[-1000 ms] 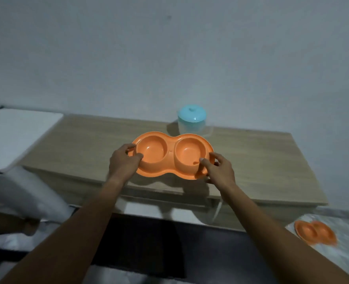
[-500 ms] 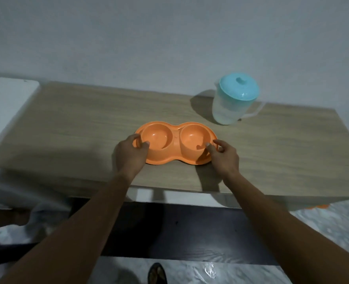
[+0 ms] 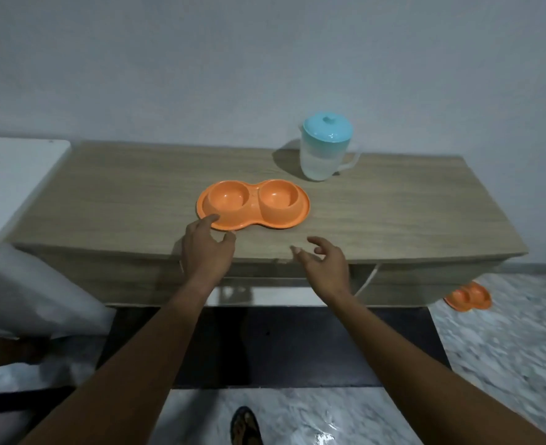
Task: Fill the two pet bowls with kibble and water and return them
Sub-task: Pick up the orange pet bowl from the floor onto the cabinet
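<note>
An orange double pet bowl lies flat on a wooden table, long axis running left to right, both cups empty and facing up. The left hand, fingers spread, overlaps its near-left rim. The right hand hovers open, empty.

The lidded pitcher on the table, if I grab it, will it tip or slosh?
The pitcher looks partly filled, so probably heavier than it seems and apt to slosh. It tapers toward its base, so a sideways push might tip it. Its teal lid appears seated, likely limiting spills.
</note>
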### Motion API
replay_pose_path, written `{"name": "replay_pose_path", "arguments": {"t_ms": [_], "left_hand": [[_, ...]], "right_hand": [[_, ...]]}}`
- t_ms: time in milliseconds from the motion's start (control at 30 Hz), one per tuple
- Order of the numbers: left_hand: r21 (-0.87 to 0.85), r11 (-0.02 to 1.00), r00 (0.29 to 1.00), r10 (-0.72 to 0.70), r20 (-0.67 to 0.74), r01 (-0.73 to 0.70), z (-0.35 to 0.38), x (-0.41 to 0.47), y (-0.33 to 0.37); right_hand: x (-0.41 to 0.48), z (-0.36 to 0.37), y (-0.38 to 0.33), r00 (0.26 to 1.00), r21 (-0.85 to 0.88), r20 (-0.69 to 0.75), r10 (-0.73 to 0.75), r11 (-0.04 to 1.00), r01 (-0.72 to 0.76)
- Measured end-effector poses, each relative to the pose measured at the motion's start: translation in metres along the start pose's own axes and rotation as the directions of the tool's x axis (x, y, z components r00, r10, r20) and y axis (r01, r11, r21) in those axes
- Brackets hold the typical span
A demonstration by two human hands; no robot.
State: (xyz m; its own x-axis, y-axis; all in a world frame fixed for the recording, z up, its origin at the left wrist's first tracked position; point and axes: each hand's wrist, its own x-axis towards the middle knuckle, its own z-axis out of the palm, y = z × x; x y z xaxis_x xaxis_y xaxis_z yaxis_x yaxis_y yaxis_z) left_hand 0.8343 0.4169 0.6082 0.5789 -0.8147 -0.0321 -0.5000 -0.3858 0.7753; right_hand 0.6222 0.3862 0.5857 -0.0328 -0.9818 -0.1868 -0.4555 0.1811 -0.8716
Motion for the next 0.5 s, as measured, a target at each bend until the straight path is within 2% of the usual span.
{"name": "replay_pose_path", "arguments": {"t_ms": [133,233,367,500], "left_hand": [[-0.038,0.999,1.000,0.024,0.013,-0.024,-0.002,-0.052,-0.011],[-0.035,0.999,0.999,0.035,0.004,-0.035,0.003,-0.073,-0.031],[0.005,0.998,0.992,-0.069,0.105,0.069,0.025,-0.074,-0.086],[0.003,0.987,0.984,-0.159,0.077,0.159,0.059,-0.045,-0.140]], "right_hand": [[-0.040,-0.007,0.018,0.998,-0.038,0.051,-0.023,0.999,0.025],[-0.051,0.003,0.040,0.996,-0.047,0.081,0.025,0.999,-0.022],[-0.044,0.044,0.079,0.985,-0.110,0.147,0.089,0.991,-0.073],[-0.010,0.100,0.111,0.985,-0.149,0.154,0.084,0.987,-0.061]]}}
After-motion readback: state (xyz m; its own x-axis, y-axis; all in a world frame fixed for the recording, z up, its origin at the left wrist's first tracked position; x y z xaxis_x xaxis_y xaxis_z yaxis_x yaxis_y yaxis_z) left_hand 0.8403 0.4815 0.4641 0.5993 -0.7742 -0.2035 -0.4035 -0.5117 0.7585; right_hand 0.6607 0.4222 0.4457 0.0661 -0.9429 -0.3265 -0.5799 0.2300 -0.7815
